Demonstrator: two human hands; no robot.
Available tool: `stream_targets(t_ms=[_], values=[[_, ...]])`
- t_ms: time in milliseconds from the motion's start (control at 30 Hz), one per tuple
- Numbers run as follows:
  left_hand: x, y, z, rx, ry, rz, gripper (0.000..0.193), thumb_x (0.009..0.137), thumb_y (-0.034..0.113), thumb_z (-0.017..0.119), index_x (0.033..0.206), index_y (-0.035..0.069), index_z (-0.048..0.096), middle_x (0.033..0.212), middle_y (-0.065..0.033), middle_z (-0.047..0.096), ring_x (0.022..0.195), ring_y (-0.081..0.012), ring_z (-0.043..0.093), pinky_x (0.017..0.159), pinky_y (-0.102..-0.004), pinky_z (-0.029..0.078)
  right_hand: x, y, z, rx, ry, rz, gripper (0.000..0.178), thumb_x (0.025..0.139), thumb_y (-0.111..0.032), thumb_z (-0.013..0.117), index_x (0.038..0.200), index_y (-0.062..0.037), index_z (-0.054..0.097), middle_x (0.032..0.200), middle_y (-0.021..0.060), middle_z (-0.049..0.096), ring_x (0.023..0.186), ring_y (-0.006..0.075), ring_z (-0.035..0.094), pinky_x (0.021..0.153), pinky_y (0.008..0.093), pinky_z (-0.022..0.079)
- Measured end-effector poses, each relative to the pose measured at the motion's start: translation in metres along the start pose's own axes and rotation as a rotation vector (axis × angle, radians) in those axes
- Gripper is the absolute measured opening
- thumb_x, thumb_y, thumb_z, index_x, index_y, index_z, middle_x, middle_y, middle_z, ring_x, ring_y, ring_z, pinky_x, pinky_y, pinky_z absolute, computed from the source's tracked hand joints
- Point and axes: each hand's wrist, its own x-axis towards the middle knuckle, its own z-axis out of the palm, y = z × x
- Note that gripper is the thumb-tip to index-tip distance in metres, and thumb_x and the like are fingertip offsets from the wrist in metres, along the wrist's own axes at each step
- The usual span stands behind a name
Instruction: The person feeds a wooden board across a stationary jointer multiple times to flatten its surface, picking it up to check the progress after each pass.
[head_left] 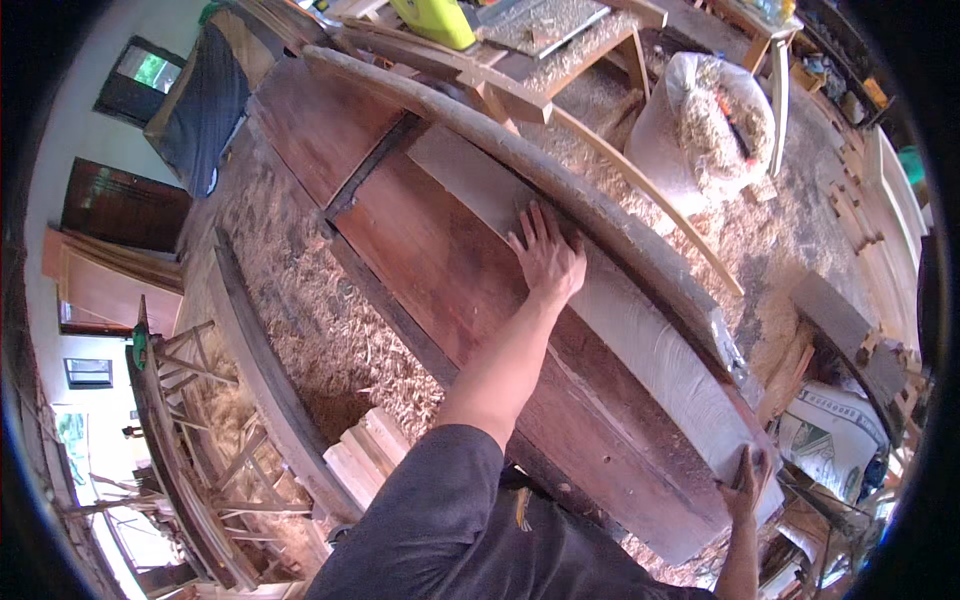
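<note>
A long pale grey plank (640, 318) lies lengthwise along the far side of a reddish-brown wooden panel (440, 260). My left hand (552, 258) rests palm down on the plank near its middle, fingers spread. At the plank's right end, my right hand (745, 485) holds the edge, its thumb lying on the upper face and part of its fingers hard to make out. Just beyond the plank runs a thick, rough, curved timber (520, 160). Toward the panel's far left end, a dark crosspiece (375, 165) spans it.
A white sack of wood shavings (700, 135) stands beyond the timber, beside a workbench (590, 65). A thin curved strip (650, 195) leans there. Shavings (300, 300) cover the floor at left, near a dark curved beam (270, 350) and stacked light wood pieces (370, 455).
</note>
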Motion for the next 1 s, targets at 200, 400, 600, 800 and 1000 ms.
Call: stream_targets(t_ms=[200, 400, 600, 800, 1000], values=[[0.042, -0.025, 0.010, 0.027, 0.111, -0.024, 0.079, 0.101, 0.045, 0.048, 0.157, -0.006, 0.026, 0.165, -0.0244, 0.028, 0.153, -0.0406, 0.025, 0.118, -0.0664, 0.023, 0.064, -0.005, 0.012, -0.063, 0.079, -0.166, 0.098, 0.068, -0.064, 0.081, 0.149, -0.0150, 0.055, 0.155, 0.0260, 0.035, 0.140, 0.0471, 0.037, 0.115, 0.0572, 0.032], [0.074, -0.033, 0.013, 0.034, 0.066, -0.016, 0.076, 0.103, 0.047, 0.042, 0.157, -0.004, 0.029, 0.166, -0.0233, 0.026, 0.154, -0.0406, 0.024, 0.118, -0.0670, 0.022, 0.081, -0.041, -0.002, -0.137, 0.057, -0.190, 0.089, 0.082, -0.074, 0.065, 0.145, -0.0115, 0.059, 0.157, 0.0258, 0.036, 0.140, 0.0467, 0.037, 0.115, 0.0591, 0.030], [0.115, -0.078, 0.010, 0.084, 0.049, -0.034, 0.076, 0.104, 0.049, 0.039, 0.158, -0.003, 0.028, 0.167, -0.0227, 0.024, 0.153, -0.0403, 0.025, 0.120, -0.0655, 0.020, 0.110, -0.078, 0.018, -0.162, 0.078, -0.270, 0.080, 0.090, -0.070, 0.060, 0.139, -0.0062, 0.063, 0.156, 0.0236, 0.041, 0.138, 0.0456, 0.040, 0.115, 0.0590, 0.029], [0.132, -0.092, 0.013, 0.058, 0.041, -0.011, 0.077, 0.105, 0.052, 0.036, 0.160, -0.001, 0.025, 0.168, -0.0213, 0.023, 0.154, -0.0394, 0.023, 0.120, -0.0658, 0.018, 0.125, -0.100, 0.019, -0.228, 0.068, -0.368, 0.070, 0.097, -0.062, 0.056, 0.128, -0.0003, 0.067, 0.148, 0.0229, 0.053, 0.130, 0.0440, 0.048, 0.111, 0.0557, 0.036], [0.153, -0.123, 0.020, 0.081, 0.153, 0.026, 0.075, 0.102, 0.049, 0.044, 0.157, -0.001, 0.032, 0.164, -0.0235, 0.031, 0.151, -0.0416, 0.030, 0.116, -0.0671, 0.024, 0.144, -0.119, 0.027, -0.145, -0.003, -0.450, 0.054, 0.099, -0.047, 0.060, 0.126, 0.0003, 0.067, 0.144, 0.0263, 0.056, 0.132, 0.0480, 0.049, 0.110, 0.0585, 0.039]])
